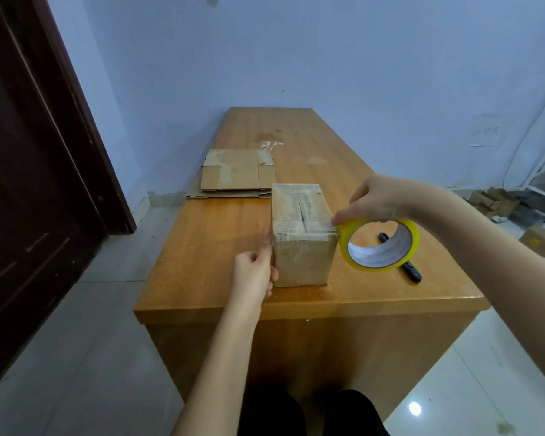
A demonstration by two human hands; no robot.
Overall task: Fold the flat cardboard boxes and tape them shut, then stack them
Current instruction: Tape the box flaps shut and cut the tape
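Note:
A folded cardboard box stands near the front of the wooden table, its top flaps closed. My right hand grips a yellow-rimmed roll of clear tape at the box's upper right edge. Against the box's left side lies my left hand, index finger pointing up along the wall, the other fingers curled. A pile of flat cardboard boxes lies further back on the left of the table.
A black pen-like tool lies on the table behind the tape roll. A crumpled scrap of clear tape sits far back. A dark door stands left. Cardboard boxes and clutter lie on the floor at right.

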